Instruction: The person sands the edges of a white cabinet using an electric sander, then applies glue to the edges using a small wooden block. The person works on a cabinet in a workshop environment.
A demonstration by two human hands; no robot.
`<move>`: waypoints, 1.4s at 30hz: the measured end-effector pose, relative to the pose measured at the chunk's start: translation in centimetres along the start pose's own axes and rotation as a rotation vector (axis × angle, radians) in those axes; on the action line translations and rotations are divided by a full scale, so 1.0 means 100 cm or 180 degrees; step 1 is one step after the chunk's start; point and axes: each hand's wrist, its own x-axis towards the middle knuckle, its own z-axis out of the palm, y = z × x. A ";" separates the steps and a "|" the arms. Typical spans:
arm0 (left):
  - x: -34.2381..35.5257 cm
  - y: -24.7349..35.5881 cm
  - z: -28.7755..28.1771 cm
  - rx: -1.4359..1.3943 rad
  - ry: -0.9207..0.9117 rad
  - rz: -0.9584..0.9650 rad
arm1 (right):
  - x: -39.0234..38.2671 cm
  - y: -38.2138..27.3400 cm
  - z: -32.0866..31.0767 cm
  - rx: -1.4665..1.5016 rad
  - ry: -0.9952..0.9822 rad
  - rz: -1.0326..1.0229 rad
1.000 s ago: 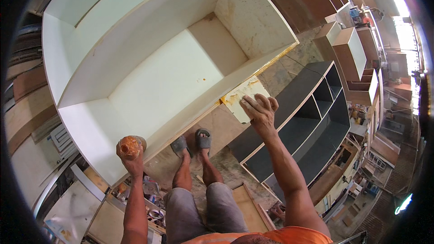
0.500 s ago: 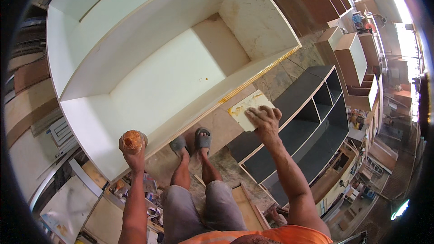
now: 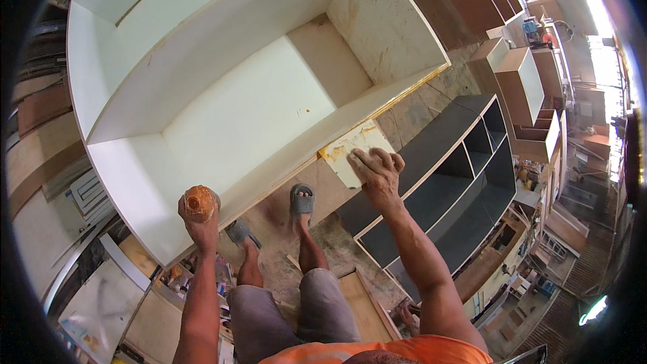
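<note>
My left hand (image 3: 199, 229) is wrapped round an orange-brown bottle (image 3: 201, 201), its round top facing up, beside the near left corner of a large white cabinet (image 3: 128, 182). A flat white panel piece (image 3: 342, 164), smeared with yellowish glue, is gripped in my right hand (image 3: 381, 176). My fingers lie over its face, and the thumb is hidden. The panel's upper left edge meets or nearly meets the cabinet's near edge. Along that edge, a shiny yellow-brown glue line (image 3: 411, 93) runs from the panel toward the right corner.
A dark shelf unit (image 3: 435, 189) with pale edges lies to the right. Brown and white cabinet boxes (image 3: 522, 81) stand farther right. Boards and panels (image 3: 47, 155) are stacked at the left. Small clutter (image 3: 185, 280) and a wooden frame (image 3: 364, 303) lie near my legs.
My right hand has moved left along the cabinet edge with the panel piece. My left foot has stepped left. The left hand with the bottle has hardly moved.
</note>
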 end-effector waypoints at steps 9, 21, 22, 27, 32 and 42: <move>0.001 0.011 -0.004 -0.0111 -0.0084 0.0002 | -0.015 -0.018 -0.003 0.0111 -0.0028 0.0089; 0.002 0.012 -0.009 -0.0451 -0.0202 0.0029 | -0.018 -0.051 0.009 0.0011 -0.0140 -0.0076; 0.002 0.010 -0.009 -0.0387 -0.0196 0.0076 | -0.015 -0.053 0.007 -0.0059 -0.0162 -0.0066; 0.003 0.012 -0.008 -0.0615 -0.0197 0.0013 | -0.006 -0.054 0.013 0.0047 -0.0252 0.0090; 0.002 0.019 -0.010 -0.0420 -0.0087 -0.0181 | -0.025 -0.072 0.000 0.0035 -0.0207 0.0089; 0.000 0.001 -0.008 -0.0402 -0.0059 -0.0070 | -0.017 -0.110 0.013 0.0016 -0.0047 -0.0088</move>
